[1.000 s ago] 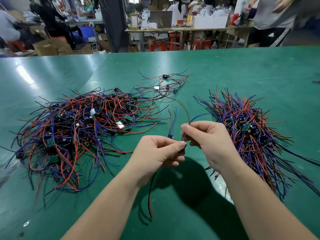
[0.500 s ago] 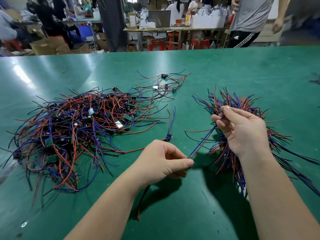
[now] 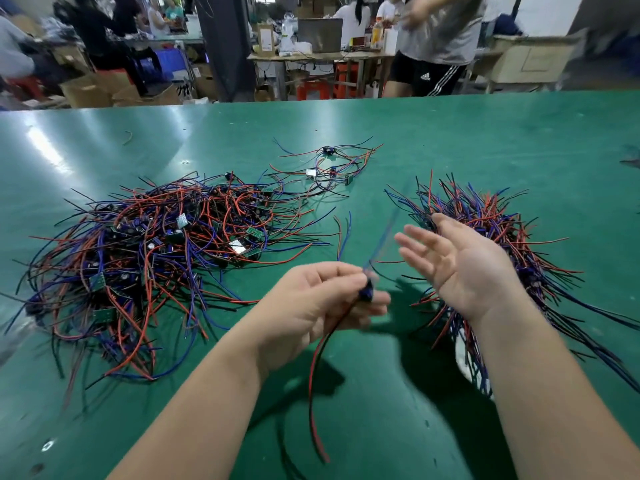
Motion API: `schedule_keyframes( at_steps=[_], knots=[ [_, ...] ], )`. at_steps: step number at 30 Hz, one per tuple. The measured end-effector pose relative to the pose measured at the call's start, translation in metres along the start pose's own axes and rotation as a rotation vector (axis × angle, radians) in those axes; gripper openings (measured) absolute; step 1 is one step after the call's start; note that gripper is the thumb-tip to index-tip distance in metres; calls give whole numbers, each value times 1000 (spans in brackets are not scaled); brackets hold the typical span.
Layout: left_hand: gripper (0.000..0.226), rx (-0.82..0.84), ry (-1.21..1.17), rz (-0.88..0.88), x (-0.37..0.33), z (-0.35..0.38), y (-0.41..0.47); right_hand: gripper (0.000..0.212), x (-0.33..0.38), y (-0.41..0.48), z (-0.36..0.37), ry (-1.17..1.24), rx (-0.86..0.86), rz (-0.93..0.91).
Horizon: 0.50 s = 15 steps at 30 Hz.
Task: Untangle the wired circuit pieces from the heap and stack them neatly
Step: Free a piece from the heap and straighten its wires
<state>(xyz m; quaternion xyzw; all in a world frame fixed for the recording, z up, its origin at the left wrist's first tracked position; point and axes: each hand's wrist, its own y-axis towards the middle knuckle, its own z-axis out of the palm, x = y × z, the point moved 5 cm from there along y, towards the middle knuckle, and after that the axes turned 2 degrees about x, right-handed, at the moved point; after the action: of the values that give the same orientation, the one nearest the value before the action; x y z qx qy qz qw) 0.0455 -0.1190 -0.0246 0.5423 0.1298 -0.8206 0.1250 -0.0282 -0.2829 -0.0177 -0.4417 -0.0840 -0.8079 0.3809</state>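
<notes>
Right hand (image 3: 460,265) released wire, now splayed empty, left hand (image 3: 318,303) pinching wired piece (image 3: 366,292) at fingertips

The table (image 3: 450,150) in front of me is covered in a smooth green mat with a soft sheen, bright where the lamps reflect at the left. The wires in the heap (image 3: 156,258) wear smooth plastic insulation, red, blue and black, faintly glossy. Small green boards (image 3: 255,233) among them look matt, and one silvery part (image 3: 239,246) shines like metal. The wired piece (image 3: 366,292) pinched in my left hand (image 3: 318,303) has a dark, blurred body, perhaps plastic. The boxes (image 3: 86,93) beyond the table are matt brown cardboard.
</notes>
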Motion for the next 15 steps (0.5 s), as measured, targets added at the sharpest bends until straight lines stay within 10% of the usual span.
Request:
schedule_keyframes(
  at_steps=[6, 15],
  knots=[
    [37, -156, -309, 167, -15, -13, 4, 19, -41, -17, 32, -779, 362, -80],
    [25, -330, -267, 188, -4, -14, 4, 21, -49, -27, 52, -204, 514, -93]
  ],
)
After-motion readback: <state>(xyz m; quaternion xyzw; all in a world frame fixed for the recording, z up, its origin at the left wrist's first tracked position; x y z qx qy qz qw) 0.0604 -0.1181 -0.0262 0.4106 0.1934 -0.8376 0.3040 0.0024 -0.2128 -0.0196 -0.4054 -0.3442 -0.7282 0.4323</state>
